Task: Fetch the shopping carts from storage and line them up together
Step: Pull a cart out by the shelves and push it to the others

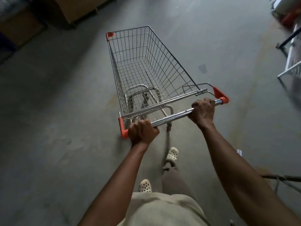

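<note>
Cardboard boxes (78,8) sit far ahead and to the left of my fingers. My left hand (143,132) holds the handle bar (172,117) just beside its left orange end cap (122,128), fingers curled fully round the tube. The shopping cart (151,62) reaches straight ahead of my fingers, its wire basket empty, standing on the concrete floor (57,128). My right hand (202,111) grips the same bar near the right end, wrapped just as tightly. I judge the cart stiff and fairly light while empty, easy to roll but apt to veer, so a wide two-handed hold on the bar steers best. The chrome looks smooth and could slip in a loose grip. A white wire rack (291,69) lies far ahead and to the right.
</note>
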